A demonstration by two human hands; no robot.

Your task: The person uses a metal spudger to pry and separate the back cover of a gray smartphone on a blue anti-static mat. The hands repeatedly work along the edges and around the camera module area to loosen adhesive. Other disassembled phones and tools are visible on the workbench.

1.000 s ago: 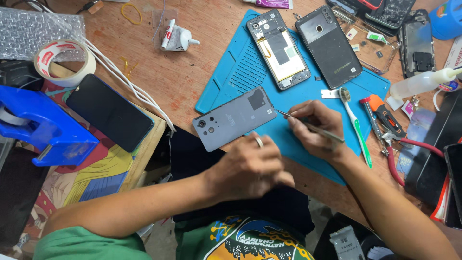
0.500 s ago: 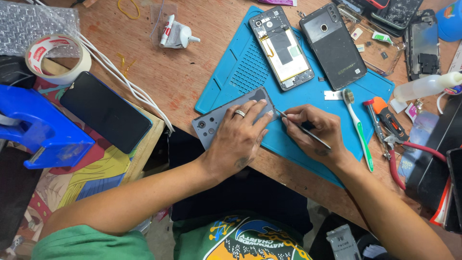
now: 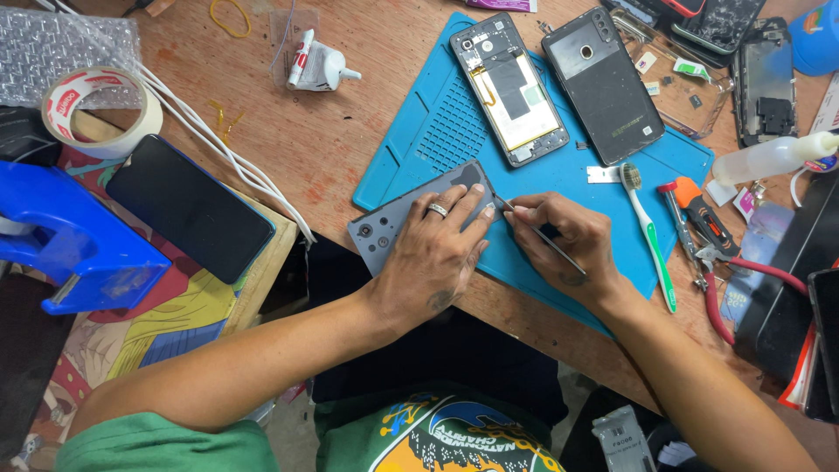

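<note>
The right hand [image 3: 564,240] has its fingers pinched on a thin metal tool [image 3: 542,234], tip at the edge of a grey phone [image 3: 411,218]. The left hand [image 3: 433,258] lies flat, fingers spread, pressing that phone onto the blue mat [image 3: 559,183] on the counter [image 3: 288,131]. A toothbrush [image 3: 648,236] lies just beside.

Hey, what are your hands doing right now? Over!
Left hand flat on grey phone back. Right hand holds thin metal tool, tip at the phone's edge. Nothing blocking; toothbrush lies beside.
</note>
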